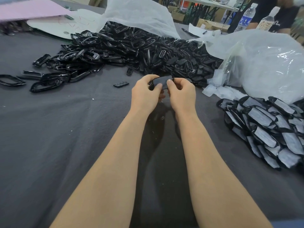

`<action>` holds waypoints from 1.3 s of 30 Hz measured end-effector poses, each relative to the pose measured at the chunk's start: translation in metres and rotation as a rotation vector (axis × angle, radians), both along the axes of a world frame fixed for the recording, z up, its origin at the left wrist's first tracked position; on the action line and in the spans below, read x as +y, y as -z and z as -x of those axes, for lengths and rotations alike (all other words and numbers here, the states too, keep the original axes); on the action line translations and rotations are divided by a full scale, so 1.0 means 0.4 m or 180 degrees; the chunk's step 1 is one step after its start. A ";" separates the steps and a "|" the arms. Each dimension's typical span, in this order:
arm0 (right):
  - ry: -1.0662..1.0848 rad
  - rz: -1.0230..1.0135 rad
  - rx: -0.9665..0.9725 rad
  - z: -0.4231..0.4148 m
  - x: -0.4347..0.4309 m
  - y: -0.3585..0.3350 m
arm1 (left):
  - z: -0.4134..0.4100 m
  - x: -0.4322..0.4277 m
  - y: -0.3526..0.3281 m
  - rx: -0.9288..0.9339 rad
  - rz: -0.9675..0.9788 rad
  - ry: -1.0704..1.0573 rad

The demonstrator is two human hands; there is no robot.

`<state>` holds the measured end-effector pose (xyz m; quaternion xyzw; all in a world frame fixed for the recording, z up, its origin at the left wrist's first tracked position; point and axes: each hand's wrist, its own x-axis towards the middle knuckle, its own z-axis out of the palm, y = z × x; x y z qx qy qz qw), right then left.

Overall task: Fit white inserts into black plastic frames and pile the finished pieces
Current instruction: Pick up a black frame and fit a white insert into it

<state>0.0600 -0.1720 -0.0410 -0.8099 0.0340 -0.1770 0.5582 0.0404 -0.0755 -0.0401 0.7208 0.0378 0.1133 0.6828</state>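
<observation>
Holding one black oval plastic frame [162, 81] between left hand [146, 92] and right hand [181, 92], both clamped on its ends with curled fingers and thumbs, just above grey cloth-covered desk [65, 137]. Behind it, heap of loose black frames [115, 51]. At right, pile of finished frames with white inserts [266, 129], beside crumpled white plastic bag [266, 63].

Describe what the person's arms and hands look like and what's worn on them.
The left hand and right hand are bare: no gloves, rings or watch show. Both forearms are uncovered; a blue patch by the right elbow may be clothing.
</observation>
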 end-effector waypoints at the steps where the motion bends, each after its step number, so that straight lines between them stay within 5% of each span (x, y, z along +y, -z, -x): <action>1: -0.0014 -0.0051 0.0003 0.001 0.001 0.000 | -0.001 0.002 0.001 0.0007 -0.0026 -0.0001; 19: -0.0362 -0.0803 0.0292 0.009 0.005 -0.006 | -0.005 0.009 0.003 0.0011 0.0116 0.0055; 39: -0.0239 -0.0474 0.0158 0.007 0.015 -0.003 | -0.004 0.007 0.001 0.0063 0.0374 -0.0175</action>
